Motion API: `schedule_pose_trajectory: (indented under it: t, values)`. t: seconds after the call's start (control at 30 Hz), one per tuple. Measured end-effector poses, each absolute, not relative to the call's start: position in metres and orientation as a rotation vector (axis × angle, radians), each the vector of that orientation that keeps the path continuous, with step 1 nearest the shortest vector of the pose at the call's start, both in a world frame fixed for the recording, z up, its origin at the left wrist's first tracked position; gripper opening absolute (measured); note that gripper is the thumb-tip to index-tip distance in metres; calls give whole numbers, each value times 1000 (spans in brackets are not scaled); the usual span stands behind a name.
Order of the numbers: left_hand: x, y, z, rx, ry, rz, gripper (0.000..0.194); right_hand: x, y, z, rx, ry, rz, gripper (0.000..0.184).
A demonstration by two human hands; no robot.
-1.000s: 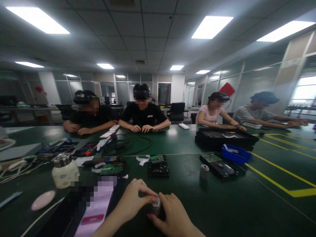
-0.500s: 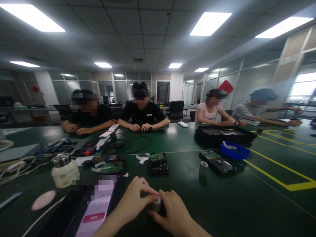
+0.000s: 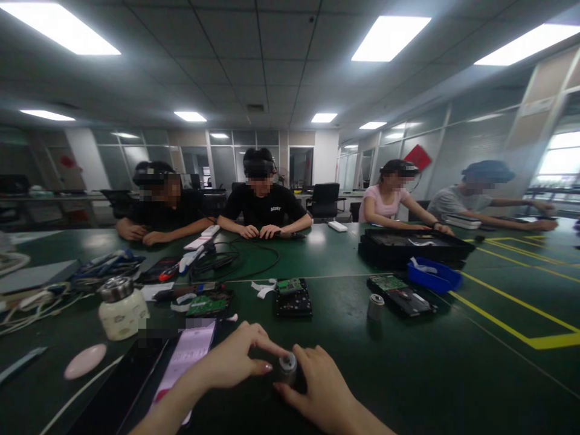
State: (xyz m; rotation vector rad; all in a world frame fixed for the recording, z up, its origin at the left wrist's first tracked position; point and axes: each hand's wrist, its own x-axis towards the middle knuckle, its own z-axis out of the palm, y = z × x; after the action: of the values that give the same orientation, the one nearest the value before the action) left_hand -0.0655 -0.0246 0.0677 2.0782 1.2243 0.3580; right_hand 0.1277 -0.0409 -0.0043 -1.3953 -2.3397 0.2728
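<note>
A small cylindrical metal motor [image 3: 287, 367] stands upright on the green table in front of me. My right hand [image 3: 322, 386] curls around its right side, thumb at the lower front and fingers behind. My left hand [image 3: 238, 357] reaches in from the left, its index fingertip touching the rim of the motor's top face. The left thumb is held apart from the index finger and off the motor. A second metal motor [image 3: 375, 307] of the same look stands farther off to the right. The motor's lower side is partly hidden by my right hand.
A phone [image 3: 193, 356] lies beside my left forearm, near a jar [image 3: 123, 314] and a pink oval object [image 3: 85, 361]. Beyond are hard drives [image 3: 293, 302], a blue bin [image 3: 434, 279], a black tray [image 3: 414, 248] and cables [image 3: 222, 260]. Several people sit opposite.
My left thumb has come away from the motor's top and dropped left, leaving the index finger there. My right hand stays around the motor. The view has shifted slightly.
</note>
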Motion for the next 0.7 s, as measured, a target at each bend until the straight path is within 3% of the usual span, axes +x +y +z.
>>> schedule_pose_trajectory:
  t: [0.1,0.7]
  values:
    - [-65,-23,69,2079,1288,473,21,127,-41,0,-1399,-2344,289,30]
    - [-35,-32,48,2070,1431,766,7,129,-43,2,-1385,-2365,286,26]
